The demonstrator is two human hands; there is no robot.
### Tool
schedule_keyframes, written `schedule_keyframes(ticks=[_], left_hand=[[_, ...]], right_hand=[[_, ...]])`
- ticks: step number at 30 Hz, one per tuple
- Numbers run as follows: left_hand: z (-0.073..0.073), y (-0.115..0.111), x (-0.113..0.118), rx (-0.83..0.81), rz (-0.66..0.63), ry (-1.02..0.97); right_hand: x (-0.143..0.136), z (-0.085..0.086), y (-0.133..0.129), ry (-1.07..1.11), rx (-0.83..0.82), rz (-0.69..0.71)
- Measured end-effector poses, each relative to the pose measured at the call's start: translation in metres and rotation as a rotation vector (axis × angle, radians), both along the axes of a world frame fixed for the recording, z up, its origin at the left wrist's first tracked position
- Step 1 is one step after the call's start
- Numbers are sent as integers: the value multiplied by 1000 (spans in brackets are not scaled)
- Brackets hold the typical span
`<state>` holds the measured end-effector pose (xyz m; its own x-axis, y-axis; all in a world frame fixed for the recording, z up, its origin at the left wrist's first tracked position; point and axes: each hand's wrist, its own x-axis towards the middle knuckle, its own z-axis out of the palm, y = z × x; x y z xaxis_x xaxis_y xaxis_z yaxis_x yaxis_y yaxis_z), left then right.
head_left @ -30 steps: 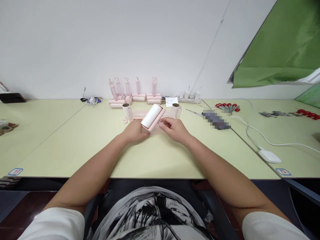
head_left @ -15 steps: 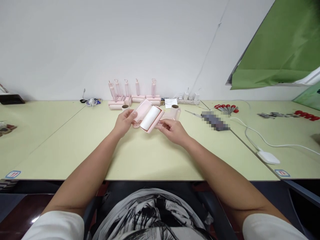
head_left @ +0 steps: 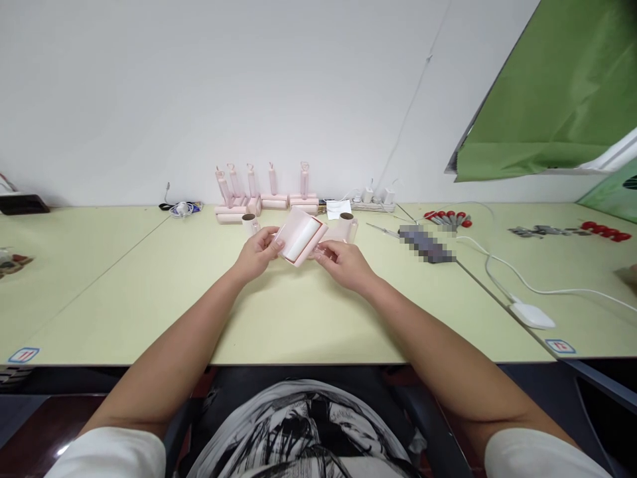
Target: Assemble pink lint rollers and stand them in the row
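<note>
Over the table I hold a pink lint roller at a slant, its white sticky roll (head_left: pixel 304 241) partly showing. My left hand (head_left: pixel 257 253) is closed on the edge of its pink cover (head_left: pixel 292 231), thumb on the near side. My right hand (head_left: pixel 347 264) is closed around the roller's lower right end by the clear handle, which the fingers mostly hide. Behind my hands stand two sheet rolls with brown cores, a left roll (head_left: pixel 249 224) and a right roll (head_left: pixel 346 227).
Several pink lint rollers (head_left: pixel 304 186) with upright clear handles line the wall. A power strip (head_left: pixel 381 206) and a white paper (head_left: pixel 338 210) lie beside them. To the right are a blurred dark object (head_left: pixel 425 243), red-handled tools (head_left: pixel 450 219) and a white cabled pad (head_left: pixel 533 315).
My left hand has swung the pink cover inward and down over the white roll, so less of the roll shows. My right hand has stayed nearly in place.
</note>
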<state>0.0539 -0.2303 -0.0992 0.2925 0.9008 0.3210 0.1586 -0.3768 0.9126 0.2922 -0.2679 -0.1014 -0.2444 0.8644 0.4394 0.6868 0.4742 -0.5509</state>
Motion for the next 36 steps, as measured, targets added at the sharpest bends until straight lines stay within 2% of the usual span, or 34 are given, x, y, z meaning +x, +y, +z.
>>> schedule_keyframes(ticks=[4,9,15,19,22,24,27,30,33,36], left_hand=[[-1,2,-1,-6,-43,0],[-10,8,-3,-4,-72,-4],[-12,4,-1,58,-161,171],[-4,-3,0,109,-136,319],[-2,-9,2,205,-47,459],[-2,-14,6,316,26,549],[-3,-21,13,540,99,694],[-2,-26,17,702,163,778],[1,-26,16,756,230,758],[5,-24,11,696,256,674]], right_hand=[[1,-2,1,-1,14,7],[0,-1,0,-2,13,26],[0,-1,0,-42,2,56],[-2,-6,2,-17,-43,54],[-5,-10,3,78,-98,15],[-7,-11,4,205,-170,-16],[-9,-9,3,475,-419,-19],[-9,-3,2,692,-663,99],[-7,3,-2,793,-777,282],[-5,9,-5,849,-809,392]])
